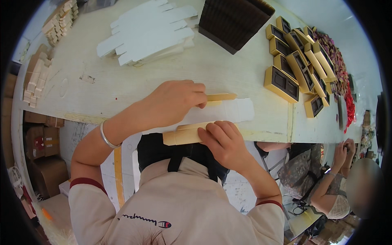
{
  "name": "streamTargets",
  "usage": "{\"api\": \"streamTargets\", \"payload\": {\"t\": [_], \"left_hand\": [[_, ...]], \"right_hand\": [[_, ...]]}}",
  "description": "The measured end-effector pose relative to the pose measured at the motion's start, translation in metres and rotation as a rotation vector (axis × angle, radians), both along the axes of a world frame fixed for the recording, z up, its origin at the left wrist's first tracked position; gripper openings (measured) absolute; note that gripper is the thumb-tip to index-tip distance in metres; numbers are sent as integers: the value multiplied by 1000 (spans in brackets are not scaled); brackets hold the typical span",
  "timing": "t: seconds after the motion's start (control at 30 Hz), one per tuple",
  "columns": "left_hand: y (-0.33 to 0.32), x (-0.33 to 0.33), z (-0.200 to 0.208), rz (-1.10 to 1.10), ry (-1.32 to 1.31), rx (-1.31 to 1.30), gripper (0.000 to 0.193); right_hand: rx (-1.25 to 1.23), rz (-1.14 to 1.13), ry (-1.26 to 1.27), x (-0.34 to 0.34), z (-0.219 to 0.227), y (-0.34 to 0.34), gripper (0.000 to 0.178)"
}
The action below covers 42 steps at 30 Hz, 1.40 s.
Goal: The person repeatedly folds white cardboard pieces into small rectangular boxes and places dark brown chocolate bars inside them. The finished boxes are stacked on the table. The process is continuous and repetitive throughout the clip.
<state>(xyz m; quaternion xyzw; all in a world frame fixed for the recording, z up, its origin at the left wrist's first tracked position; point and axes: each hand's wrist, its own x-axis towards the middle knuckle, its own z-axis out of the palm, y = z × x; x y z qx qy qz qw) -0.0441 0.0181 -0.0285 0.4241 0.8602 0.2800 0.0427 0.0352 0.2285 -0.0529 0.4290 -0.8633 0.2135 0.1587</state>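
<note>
At the table's near edge, a gold card box blank is partly folded, gold side showing. My right hand is closed round its near part, thumb and fingers pressing the card. Beyond it, my left hand has its fingers bent down on a narrow gold flap. Between the hands lies a white card panel with a short tab at its right end. Whether flap, panel and near part are one sheet, I cannot tell. My left fingertips are partly hidden behind the hand.
White flat box blanks are stacked at the far left, beside a dark brown stack. Gold boxes with black inserts crowd the right. Pale wooden-looking pieces line the left edge. Another person's hands are at the far right.
</note>
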Motion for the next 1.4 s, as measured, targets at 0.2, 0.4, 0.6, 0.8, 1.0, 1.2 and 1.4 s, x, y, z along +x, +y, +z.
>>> {"api": "streamTargets", "payload": {"t": [0.2,0.4,0.6,0.8,1.0,1.2,1.4], "left_hand": [[2,1,-3,-23,56,17,7],[-6,5,-2,24,9,-55,9],[-10,23,17,65,-157,-24,21],[-5,38,13,163,-209,-80,38],[-15,41,25,12,-359,-7,51],[-34,20,5,-245,-30,35,35],[2,25,-14,-180,103,208,24]], "right_hand": [[72,-55,-475,-34,20,-10,11],[8,31,-289,-57,28,10,19],[-9,-19,-414,-66,18,14,24],[69,-76,44,-41,28,6,23],[-20,70,-143,-7,13,1,24],[-244,91,-374,-16,8,19,20],[-259,-13,-408,-16,10,8,17]]}}
